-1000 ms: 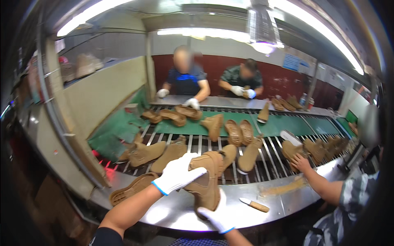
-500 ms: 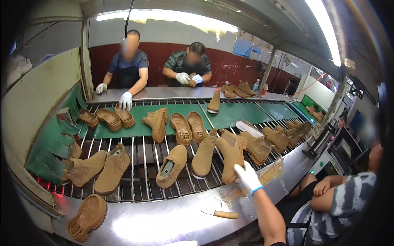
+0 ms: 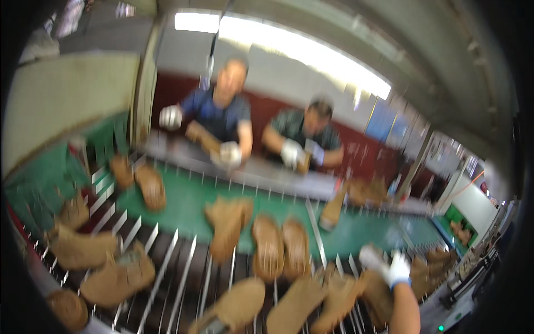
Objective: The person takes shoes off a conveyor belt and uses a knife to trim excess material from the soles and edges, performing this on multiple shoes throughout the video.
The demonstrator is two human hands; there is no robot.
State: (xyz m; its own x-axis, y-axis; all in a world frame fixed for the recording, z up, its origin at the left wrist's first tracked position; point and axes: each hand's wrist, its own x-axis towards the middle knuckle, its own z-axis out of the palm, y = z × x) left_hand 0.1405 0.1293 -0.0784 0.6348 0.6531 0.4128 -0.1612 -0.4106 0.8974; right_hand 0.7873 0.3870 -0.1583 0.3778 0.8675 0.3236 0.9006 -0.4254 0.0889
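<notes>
Right hand (image 3: 399, 270) moved from boot (image 3: 340, 295) to pale sole (image 3: 371, 257), near side of belt (image 3: 186, 192) | handling shifts, boot freed | grip: blurred, cannot tell | left hand unseen

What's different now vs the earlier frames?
Right hand let go of the boot and moved farther out and right, to the pale-bottomed shoe; blur hides its grip. The left hand has left view. The far-left co-worker's hand lifted a sole off the green belt. Unchanged: the sole pair on the belt.
</notes>
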